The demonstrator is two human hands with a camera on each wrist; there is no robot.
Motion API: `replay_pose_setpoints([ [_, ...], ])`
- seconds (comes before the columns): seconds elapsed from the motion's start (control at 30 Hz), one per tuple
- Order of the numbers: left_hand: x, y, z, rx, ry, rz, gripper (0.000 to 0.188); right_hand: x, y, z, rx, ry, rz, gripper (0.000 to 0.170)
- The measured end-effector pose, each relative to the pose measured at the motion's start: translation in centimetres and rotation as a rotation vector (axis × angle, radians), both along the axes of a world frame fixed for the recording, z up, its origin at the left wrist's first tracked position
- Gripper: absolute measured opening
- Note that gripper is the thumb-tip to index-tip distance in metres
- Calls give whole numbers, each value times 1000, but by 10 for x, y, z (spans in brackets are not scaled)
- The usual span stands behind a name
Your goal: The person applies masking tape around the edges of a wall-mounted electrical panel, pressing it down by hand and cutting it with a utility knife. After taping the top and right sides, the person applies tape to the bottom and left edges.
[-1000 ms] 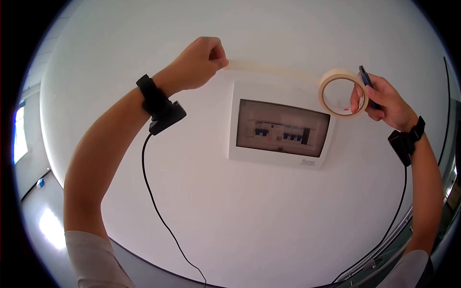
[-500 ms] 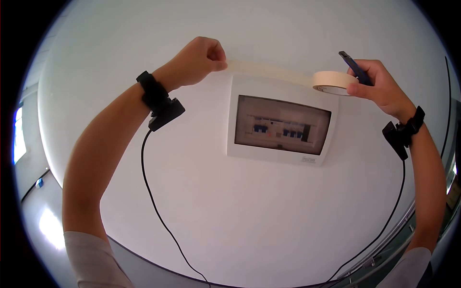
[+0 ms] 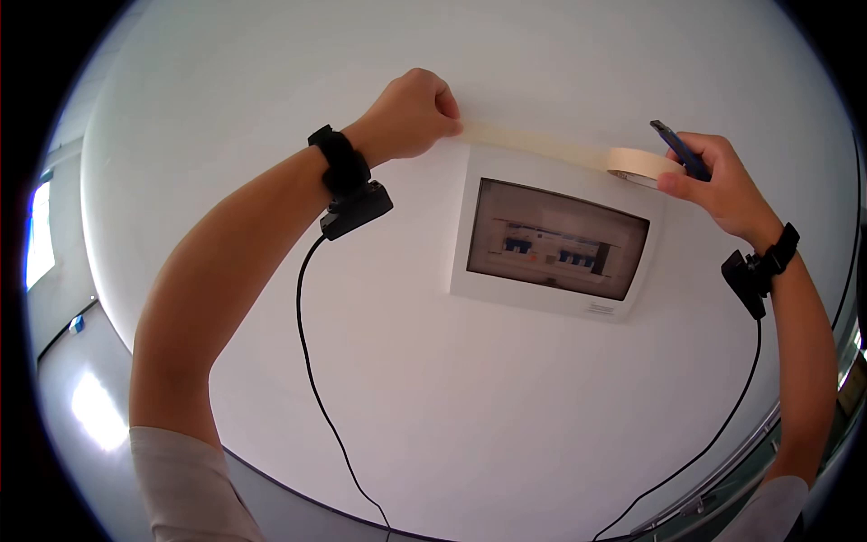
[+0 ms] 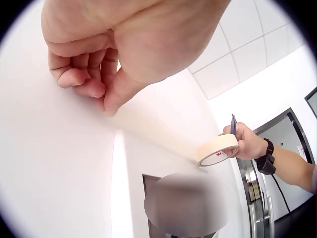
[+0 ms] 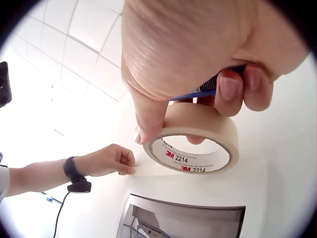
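Observation:
A pale strip of tape (image 3: 533,141) runs along the wall just above the breaker panel (image 3: 558,237). At its left end the left hand (image 3: 414,113) pinches the strip between thumb and fingertips, as the left wrist view (image 4: 124,54) shows too. The strip's other end leads to the tape roll (image 3: 643,166), which the right hand (image 3: 721,181) grips with thumb and fingers near the panel's upper right corner. A blue cutter (image 3: 684,152) is held in that same hand, pointing up and left. In the right wrist view the roll (image 5: 223,130) shows "3M 2214" inside its core.
White wall (image 3: 433,406) surrounds the panel. Black cables (image 3: 312,379) hang from both wrist cameras. A metal railing (image 3: 722,492) stands at the lower right, and a window (image 3: 41,235) is at the far left. The left wrist view shows a door frame (image 4: 295,124) behind the right arm.
The roll has turned from facing the camera to edge-on, and the cutter has tilted leftward. Both hands and the panel appear farther right than half a second ago.

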State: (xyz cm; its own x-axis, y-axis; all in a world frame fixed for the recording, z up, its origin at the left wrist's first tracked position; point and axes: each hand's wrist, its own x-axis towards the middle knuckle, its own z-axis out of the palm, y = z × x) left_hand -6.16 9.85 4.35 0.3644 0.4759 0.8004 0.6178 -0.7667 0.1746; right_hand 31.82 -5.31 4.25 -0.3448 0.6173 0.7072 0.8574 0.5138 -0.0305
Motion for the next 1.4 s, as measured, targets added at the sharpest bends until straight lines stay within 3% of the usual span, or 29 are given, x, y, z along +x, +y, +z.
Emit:
replay_pose_setpoints([
  [0.47, 6, -3, 0, 51, -72, 69, 17, -8, 0, 4, 27, 20, -10, 52],
  [1.4, 5, -3, -2, 115, -77, 96, 20, -7, 4, 8, 47, -56, -20, 51],
])
